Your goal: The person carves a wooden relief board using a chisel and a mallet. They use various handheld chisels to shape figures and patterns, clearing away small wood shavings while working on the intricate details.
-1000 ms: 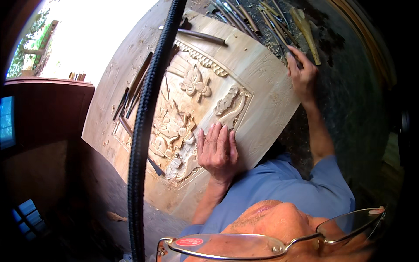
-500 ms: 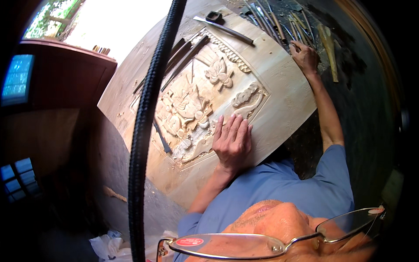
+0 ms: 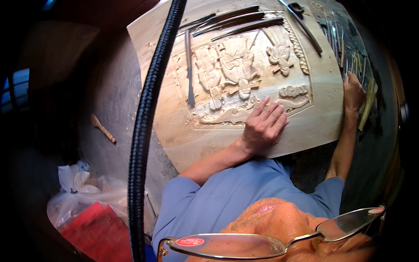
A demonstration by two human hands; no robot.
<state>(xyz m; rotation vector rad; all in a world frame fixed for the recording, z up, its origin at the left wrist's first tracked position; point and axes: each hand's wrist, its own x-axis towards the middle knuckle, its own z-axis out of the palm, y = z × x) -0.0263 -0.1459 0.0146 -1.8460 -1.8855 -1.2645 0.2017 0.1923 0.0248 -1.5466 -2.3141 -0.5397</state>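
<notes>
A pale wooden board [image 3: 321, 120] carries a relief carving [image 3: 238, 65] of figures, a flower and a scroll-like border. My left hand [image 3: 265, 127] lies flat on its near edge, fingers stretched toward the carved border and holding nothing. Off the board's right side, my right hand [image 3: 354, 92] reaches in among several thin carving tools [image 3: 338, 41], fingers curled together at the near ends of the tools. What its fingertips hold, if anything, is hidden. Wood chips lie along the carving's edges.
On the board lie dark-handled chisels [image 3: 231, 19], one flat chisel [image 3: 189, 70], a longer chisel [image 3: 303, 28] and a small black block [image 3: 297, 7]. A wooden stick [image 3: 103, 129], plastic bags [image 3: 83, 187] and a red sheet [image 3: 98, 231] are at left. A black braided cable [image 3: 146, 118] crosses the view.
The view has turned, so the board appears rotated and shifted right. My left hand stays flat on the board's near edge; my right hand remains at the tools, its fingers now in among them.
</notes>
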